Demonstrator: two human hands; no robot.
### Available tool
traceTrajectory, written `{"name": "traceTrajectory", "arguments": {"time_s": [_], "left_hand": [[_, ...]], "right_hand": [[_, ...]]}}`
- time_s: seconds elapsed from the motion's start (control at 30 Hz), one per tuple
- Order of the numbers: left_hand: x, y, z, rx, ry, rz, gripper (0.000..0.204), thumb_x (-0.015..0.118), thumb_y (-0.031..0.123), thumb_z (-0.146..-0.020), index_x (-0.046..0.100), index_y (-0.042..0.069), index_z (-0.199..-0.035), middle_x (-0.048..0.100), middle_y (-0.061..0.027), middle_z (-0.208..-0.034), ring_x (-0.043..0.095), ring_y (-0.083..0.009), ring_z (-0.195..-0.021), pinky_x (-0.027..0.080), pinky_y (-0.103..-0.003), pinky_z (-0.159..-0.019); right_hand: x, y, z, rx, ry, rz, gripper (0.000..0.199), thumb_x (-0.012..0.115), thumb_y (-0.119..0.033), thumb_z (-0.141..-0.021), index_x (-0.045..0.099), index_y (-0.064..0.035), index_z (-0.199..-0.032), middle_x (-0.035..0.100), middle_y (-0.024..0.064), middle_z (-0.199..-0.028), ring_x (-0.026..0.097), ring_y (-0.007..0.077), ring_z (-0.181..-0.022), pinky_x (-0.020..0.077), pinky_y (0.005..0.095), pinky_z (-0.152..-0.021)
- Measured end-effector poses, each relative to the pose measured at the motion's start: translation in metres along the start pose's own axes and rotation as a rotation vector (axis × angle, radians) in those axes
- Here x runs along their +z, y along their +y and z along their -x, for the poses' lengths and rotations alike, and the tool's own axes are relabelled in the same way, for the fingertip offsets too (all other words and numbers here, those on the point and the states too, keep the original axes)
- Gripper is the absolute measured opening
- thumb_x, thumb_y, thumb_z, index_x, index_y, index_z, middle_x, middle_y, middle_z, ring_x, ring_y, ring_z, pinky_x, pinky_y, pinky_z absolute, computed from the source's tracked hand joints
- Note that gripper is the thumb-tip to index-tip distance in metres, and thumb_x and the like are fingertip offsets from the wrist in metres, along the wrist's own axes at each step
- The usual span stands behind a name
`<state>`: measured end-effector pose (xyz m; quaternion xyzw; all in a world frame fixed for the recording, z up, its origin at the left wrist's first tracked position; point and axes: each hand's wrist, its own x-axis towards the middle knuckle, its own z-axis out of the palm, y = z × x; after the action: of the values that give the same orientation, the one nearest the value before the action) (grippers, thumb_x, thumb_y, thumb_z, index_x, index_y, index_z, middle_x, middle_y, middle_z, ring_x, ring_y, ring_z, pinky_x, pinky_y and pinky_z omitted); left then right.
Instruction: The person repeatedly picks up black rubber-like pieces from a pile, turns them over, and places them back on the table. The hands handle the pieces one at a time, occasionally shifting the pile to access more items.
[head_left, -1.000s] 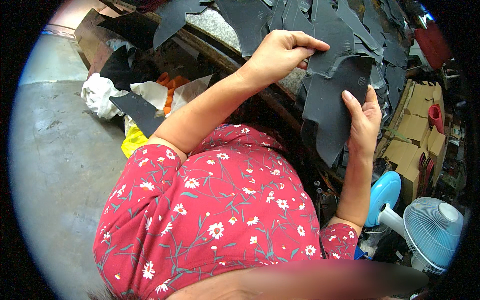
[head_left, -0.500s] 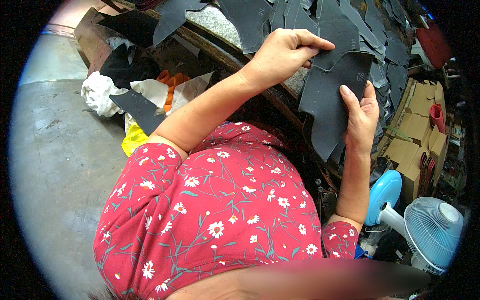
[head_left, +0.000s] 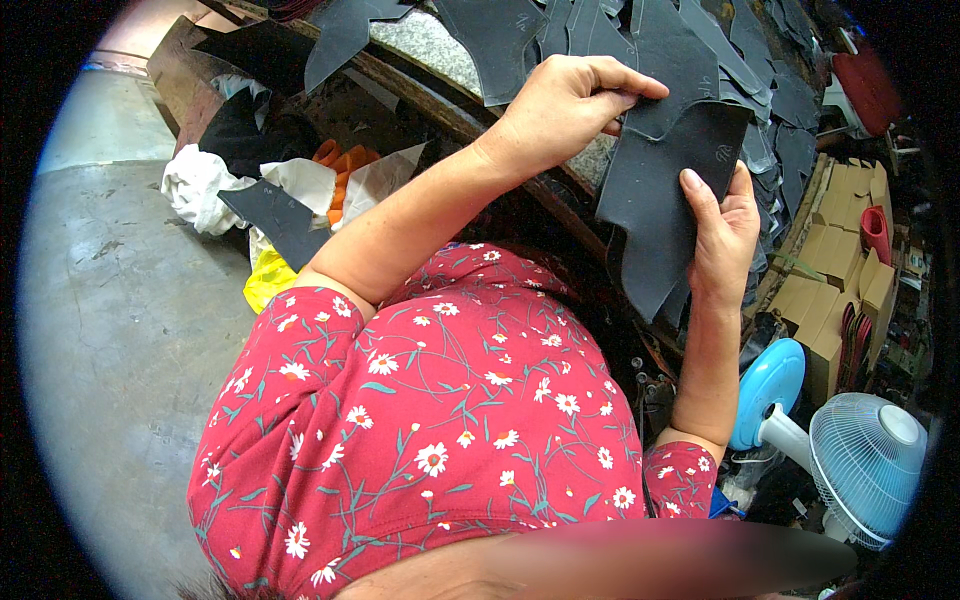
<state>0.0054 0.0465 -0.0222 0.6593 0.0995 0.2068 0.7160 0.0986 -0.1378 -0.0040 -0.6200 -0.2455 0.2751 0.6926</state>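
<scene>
Dark cut piece [head_left: 650, 215]: held up over the bench [head_left: 430, 45], just above more cutouts
Left hand [head_left: 565, 105]: top edge pinched
Right hand [head_left: 722, 235]: side gripped

Grey concrete floor [head_left: 120, 330] left; fan [head_left: 865, 465] + cardboard boxes [head_left: 835, 300] right.
</scene>
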Motion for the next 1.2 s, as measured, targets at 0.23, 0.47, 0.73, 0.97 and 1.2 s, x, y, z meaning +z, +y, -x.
{"name": "traceTrajectory", "arguments": {"time_s": [0.23, 0.47, 0.73, 0.97, 1.2], "left_hand": [[0.001, 0.006, 0.003, -0.008, -0.042, 0.045, 0.029, 0.063, 0.005, -0.089, 0.068, 0.006, -0.118, 0.066, 0.0046, -0.091, 0.056, -0.0015, -0.080, 0.047, -0.018, -0.072], [0.001, 0.018, 0.008, 0.023, -0.110, -0.042, 0.052, 0.068, -0.007, -0.080, 0.057, 0.002, -0.130, 0.064, -0.0013, -0.096, 0.057, -0.0031, -0.082, 0.049, -0.018, -0.073], [0.007, 0.023, 0.011, 0.005, -0.227, 0.176, 0.060, 0.065, -0.009, -0.079, 0.050, 0.001, -0.137, 0.062, -0.0053, -0.116, 0.060, -0.0092, -0.102, 0.050, -0.023, -0.088], [0.024, 0.017, 0.013, 0.110, -0.189, 0.254, 0.055, 0.068, -0.001, -0.083, 0.048, 0.002, -0.135, 0.059, -0.0071, -0.123, 0.057, -0.0117, -0.109, 0.048, -0.026, -0.092], [0.031, 0.017, 0.017, 0.113, -0.075, 0.188, 0.038, 0.063, -0.002, -0.085, 0.058, 0.001, -0.123, 0.061, -0.0045, -0.116, 0.056, -0.0100, -0.106, 0.046, -0.025, -0.093]], "right_hand": [[0.002, 0.000, 0.001, -0.013, 0.007, -0.010, 0.027, 0.063, -0.001, -0.090, 0.054, -0.0013, -0.115, 0.067, 0.0096, -0.105, 0.065, 0.0138, -0.088, 0.0539, 0.0269, -0.078], [0.001, 0.001, 0.004, -0.070, -0.024, 0.007, 0.023, 0.061, -0.008, -0.094, 0.057, -0.0016, -0.115, 0.066, 0.0056, -0.105, 0.062, 0.0103, -0.090, 0.0502, 0.0256, -0.082], [-0.003, 0.004, 0.003, -0.073, -0.004, -0.033, 0.022, 0.057, -0.014, -0.098, 0.061, 0.0000, -0.114, 0.067, 0.0047, -0.106, 0.060, 0.0092, -0.092, 0.0488, 0.0249, -0.083], [0.005, 0.006, 0.007, -0.092, -0.035, -0.030, 0.024, 0.058, -0.015, -0.097, 0.061, 0.0002, -0.115, 0.067, 0.0048, -0.106, 0.060, 0.0095, -0.092, 0.0485, 0.0249, -0.083], [-0.001, -0.004, -0.002, -0.255, 0.072, 0.181, 0.018, 0.060, -0.018, -0.097, 0.057, -0.0051, -0.085, 0.045, -0.0078, -0.074, 0.038, 0.0032, -0.068, 0.0308, 0.0204, -0.057]]}}
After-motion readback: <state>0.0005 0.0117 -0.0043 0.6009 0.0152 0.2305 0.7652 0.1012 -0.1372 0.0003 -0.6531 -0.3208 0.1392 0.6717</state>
